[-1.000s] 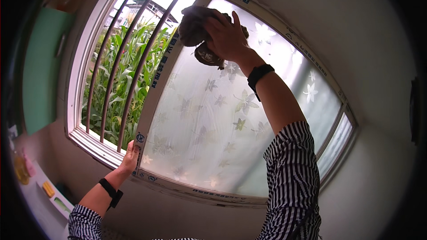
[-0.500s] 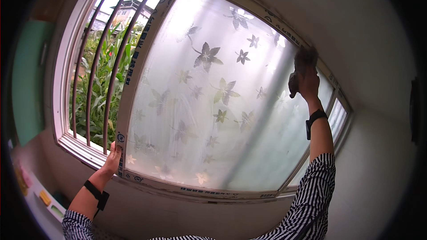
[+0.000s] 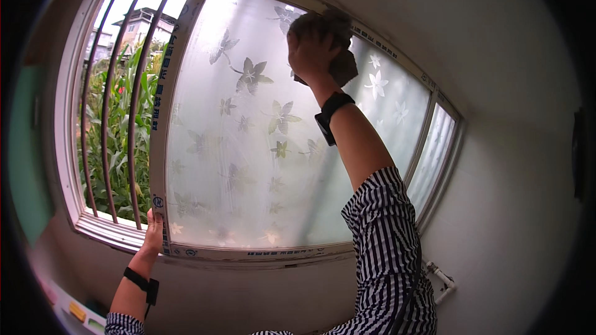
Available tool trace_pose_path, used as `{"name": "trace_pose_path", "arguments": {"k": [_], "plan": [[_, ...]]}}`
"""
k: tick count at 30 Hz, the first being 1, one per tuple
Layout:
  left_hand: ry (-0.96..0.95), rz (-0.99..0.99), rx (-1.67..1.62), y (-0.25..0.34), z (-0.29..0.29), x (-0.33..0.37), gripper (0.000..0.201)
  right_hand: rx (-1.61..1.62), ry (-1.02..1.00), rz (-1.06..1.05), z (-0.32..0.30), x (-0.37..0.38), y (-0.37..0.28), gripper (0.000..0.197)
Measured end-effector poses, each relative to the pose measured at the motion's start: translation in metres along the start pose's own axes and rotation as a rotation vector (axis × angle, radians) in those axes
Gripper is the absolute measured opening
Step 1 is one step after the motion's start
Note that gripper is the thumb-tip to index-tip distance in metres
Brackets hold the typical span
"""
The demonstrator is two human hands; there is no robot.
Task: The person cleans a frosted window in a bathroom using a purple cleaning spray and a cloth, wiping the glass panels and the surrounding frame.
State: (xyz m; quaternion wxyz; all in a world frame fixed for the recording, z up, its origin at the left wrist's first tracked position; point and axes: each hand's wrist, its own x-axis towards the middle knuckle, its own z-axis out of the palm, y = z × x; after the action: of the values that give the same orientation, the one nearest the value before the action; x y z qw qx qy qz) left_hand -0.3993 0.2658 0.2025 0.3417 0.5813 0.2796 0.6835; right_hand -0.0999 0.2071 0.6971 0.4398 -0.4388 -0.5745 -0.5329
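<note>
A frosted sliding window pane [image 3: 248,142] with a leaf pattern fills the middle of the view. My right hand [image 3: 312,54] is raised to its upper part, pressing a dark grey-brown cloth [image 3: 344,68] against the glass close to the top rail. The cloth bunches out on both sides of the hand and hides some leaves. Low on the left, my left hand [image 3: 153,233] grips the upright edge of the pale window frame [image 3: 159,167]. Its fingers lie along that edge, partly hidden. Both wrists wear black bands.
Left of the pane is an open gap with brown metal bars [image 3: 107,118], green plants and a house outside. A green panel [image 3: 28,161] stands at far left. A white pipe [image 3: 444,282] runs along the right wall. A yellow item [image 3: 77,311] lies at lower left.
My right hand has swept the cloth leftward along the upper glass, away from the right end. My left hand remains on the frame edge. The whole view has shifted somewhat.
</note>
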Motion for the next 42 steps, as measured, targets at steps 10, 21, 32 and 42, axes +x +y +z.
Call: {"name": "trace_pose_path", "arguments": {"k": [10, 21, 32, 42], "plan": [[-0.024, -0.174, 0.074, 0.019, 0.025, -0.001, 0.064, -0.094, 0.292, -0.932, 0.021, -0.022, -0.08, 0.031], [0.074, -0.184, 0.009, 0.015, 0.074, -0.009, 0.076, -0.207, 0.083, -0.396, -0.028, -0.099, 0.262, 0.034], [0.21, -0.284, -0.003, 0.037, 0.103, -0.028, 0.079, -0.065, -0.047, 0.018, -0.017, -0.045, 0.201, 0.055], [0.134, -0.249, 0.022, 0.02, 0.077, -0.02, 0.078, 0.258, -0.043, -0.965, 0.006, -0.218, 0.034, 0.039]]}}
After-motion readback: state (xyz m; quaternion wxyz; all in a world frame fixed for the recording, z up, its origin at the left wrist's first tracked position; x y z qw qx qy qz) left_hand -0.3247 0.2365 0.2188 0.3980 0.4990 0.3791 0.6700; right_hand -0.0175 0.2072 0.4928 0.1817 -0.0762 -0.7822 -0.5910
